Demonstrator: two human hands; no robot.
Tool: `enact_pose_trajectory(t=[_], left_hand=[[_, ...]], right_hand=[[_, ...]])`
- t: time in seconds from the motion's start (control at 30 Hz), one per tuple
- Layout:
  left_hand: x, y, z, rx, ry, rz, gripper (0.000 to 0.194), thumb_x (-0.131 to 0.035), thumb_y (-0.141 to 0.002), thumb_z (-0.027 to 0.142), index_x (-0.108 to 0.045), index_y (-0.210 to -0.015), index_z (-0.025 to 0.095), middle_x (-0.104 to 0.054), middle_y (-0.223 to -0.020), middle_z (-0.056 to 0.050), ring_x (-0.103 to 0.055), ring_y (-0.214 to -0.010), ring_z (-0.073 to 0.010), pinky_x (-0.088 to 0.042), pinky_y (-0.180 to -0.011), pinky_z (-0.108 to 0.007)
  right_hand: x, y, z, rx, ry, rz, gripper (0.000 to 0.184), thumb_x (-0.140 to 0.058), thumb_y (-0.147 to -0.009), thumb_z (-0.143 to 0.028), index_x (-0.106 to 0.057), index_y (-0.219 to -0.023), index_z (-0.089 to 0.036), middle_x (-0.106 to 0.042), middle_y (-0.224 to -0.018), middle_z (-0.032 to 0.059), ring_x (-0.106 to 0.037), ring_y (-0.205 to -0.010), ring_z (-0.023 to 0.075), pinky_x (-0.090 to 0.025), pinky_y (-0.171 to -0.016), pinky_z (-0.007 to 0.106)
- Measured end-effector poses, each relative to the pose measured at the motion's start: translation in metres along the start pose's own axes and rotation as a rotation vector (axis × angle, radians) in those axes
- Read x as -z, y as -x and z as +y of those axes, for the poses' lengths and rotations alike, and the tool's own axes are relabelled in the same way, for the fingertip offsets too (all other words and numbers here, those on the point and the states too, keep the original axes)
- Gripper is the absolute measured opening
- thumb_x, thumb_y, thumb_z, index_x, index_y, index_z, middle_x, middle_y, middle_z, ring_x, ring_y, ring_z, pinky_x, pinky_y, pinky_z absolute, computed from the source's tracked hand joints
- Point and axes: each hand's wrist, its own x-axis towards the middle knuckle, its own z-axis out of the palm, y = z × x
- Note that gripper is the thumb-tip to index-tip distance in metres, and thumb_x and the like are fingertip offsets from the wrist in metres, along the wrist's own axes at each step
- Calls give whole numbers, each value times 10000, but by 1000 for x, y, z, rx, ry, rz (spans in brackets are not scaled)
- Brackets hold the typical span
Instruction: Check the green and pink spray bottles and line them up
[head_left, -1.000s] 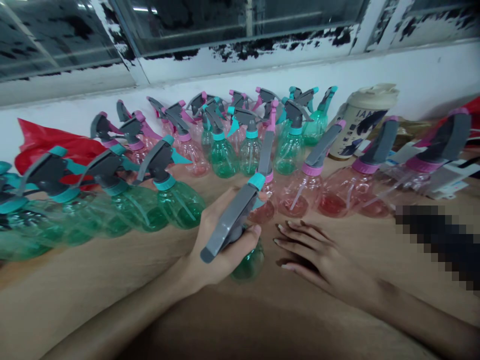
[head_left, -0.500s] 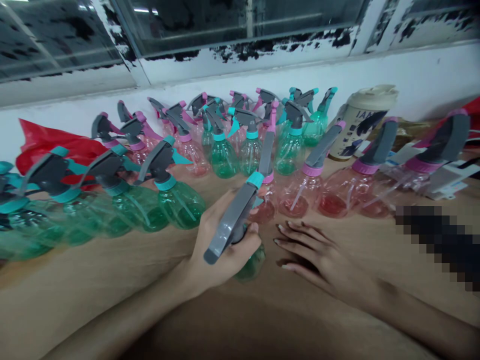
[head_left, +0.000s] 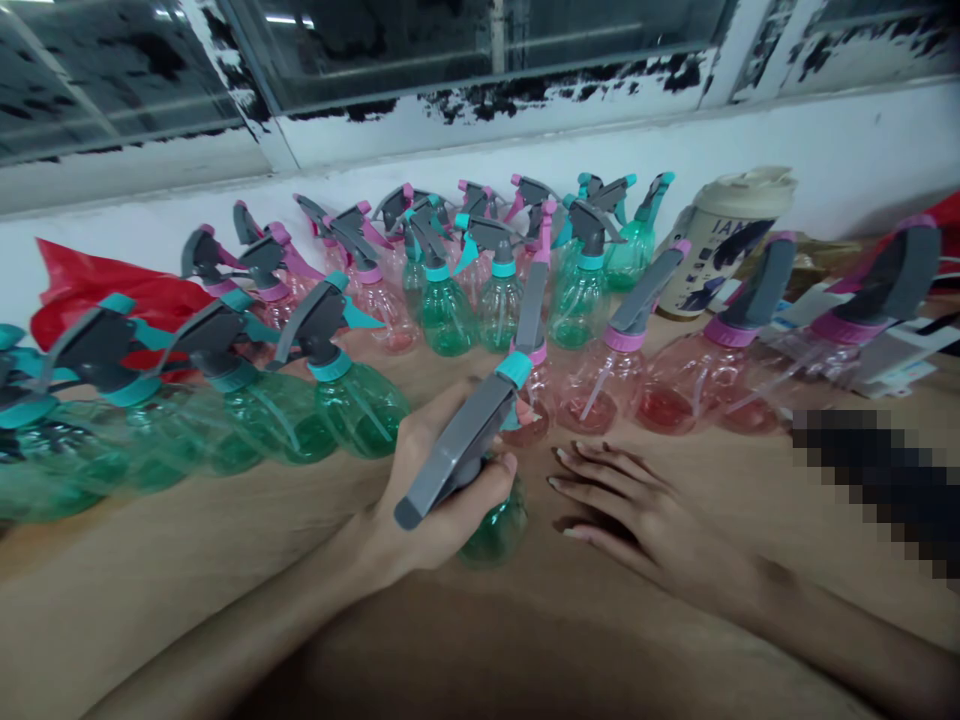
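My left hand (head_left: 442,490) is wrapped round the neck of a green spray bottle (head_left: 495,525) with a grey trigger head and turquoise nozzle. The nozzle points away from me, and my fingers hide the collar and most of the trigger. To the right, my right hand (head_left: 630,500) rests palm down on the table (head_left: 585,640), fingers spread, holding nothing. Just beyond my hands stand pink spray bottles, the closest being one with a pink collar (head_left: 531,400) and another beside it (head_left: 592,395). Left of my left hand is a green spray bottle (head_left: 360,410).
Several more green and pink spray bottles stand in rows toward the wall (head_left: 847,150). A lidded printed cup (head_left: 720,240) is at the back right, near white boxes (head_left: 892,370). A red plastic bag (head_left: 112,290) lies at the left. A pixelated dark patch covers the right side.
The spray bottle in my left hand has tilted slightly, its trigger head's rear end shifting a little left and its base moving slightly left. My right hand has stayed still.
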Motion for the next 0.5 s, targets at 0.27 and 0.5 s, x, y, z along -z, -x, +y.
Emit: enact_pose_trajectory(t=[0.27, 0.5], left_hand=[[2, 1, 3, 4, -43, -4, 86, -543, -717, 206, -511, -788, 241, -597, -761, 13, -571, -626, -161, -491, -572, -290], [-1, 0, 0, -9, -86, -2, 160, -524, -754, 222, -510, -912, 246, -535, -683, 16, -494, -522, -147, -470, -539, -291]], right_hand=[[2, 0, -1, -3, 17, -25, 392, -487, -882, -413, -530, -1239, -259, -526, -1321, 22, -418, -1258, 237, -374, -1022, 487], [2, -1, 0, 5, -20, -14, 394, -493, -880, -407, -525, -1245, -263, -544, -1302, 33, -428, -1250, 243, -392, -1005, 485]])
